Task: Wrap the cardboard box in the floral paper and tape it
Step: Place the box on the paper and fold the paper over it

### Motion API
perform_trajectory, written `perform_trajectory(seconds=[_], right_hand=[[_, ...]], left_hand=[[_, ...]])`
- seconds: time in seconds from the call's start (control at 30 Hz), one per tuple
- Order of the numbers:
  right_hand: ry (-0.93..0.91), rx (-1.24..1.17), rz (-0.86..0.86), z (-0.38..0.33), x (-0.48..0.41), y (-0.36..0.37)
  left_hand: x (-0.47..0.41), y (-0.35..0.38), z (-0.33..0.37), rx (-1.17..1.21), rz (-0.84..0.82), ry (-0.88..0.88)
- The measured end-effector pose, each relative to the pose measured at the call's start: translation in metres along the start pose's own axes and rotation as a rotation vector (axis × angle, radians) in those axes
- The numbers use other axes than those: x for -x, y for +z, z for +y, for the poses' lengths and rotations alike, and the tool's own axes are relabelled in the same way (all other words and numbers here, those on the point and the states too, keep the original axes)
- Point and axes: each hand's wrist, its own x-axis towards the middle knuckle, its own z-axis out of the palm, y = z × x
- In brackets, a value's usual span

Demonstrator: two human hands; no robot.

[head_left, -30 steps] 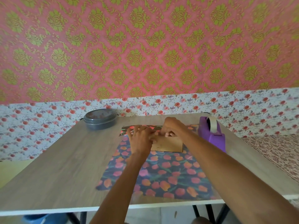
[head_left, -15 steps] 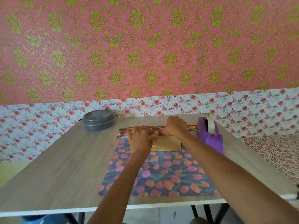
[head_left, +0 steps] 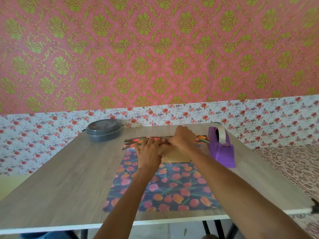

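Observation:
A dark floral paper with red and orange tulips lies flat on the wooden table. A brown cardboard box sits on its far part, mostly hidden by my hands. The paper's far edge is folded up over the box's far side. My left hand lies on the box top with fingers stretched toward that folded edge. My right hand is curled over the folded paper edge and pinches it at the box's far top edge. A purple tape dispenser stands just right of the box.
A grey round lidded container sits at the table's far left, near the wall. The table's white front edge runs below my arms. A patterned cloth surface lies to the right of the table.
The paper's far edge has come up higher and further over the box. My right hand has shifted a little toward the far side along with it. The left hand stays on the box.

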Motion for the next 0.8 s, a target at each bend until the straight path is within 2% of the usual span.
perform_trajectory(seconds=[0.17,0.43,0.53,0.63,0.8], right_hand=[[0.038,0.083,0.162,0.011,-0.007,0.000],[0.026,-0.145,0.105,0.046,-0.001,-0.011],[0.027,-0.210,0.117,0.066,0.007,-0.017],[0.064,-0.216,0.165,0.091,0.016,-0.030],[0.099,-0.203,0.213,0.138,0.022,-0.048]], left_hand=[[0.000,-0.004,-0.005,0.015,-0.003,0.019],[0.007,-0.002,-0.009,0.361,0.126,-0.109],[0.012,-0.002,0.000,0.263,0.208,-0.151],[0.014,-0.004,0.011,0.141,0.202,-0.179],[0.020,-0.006,0.020,0.077,0.219,-0.187]])
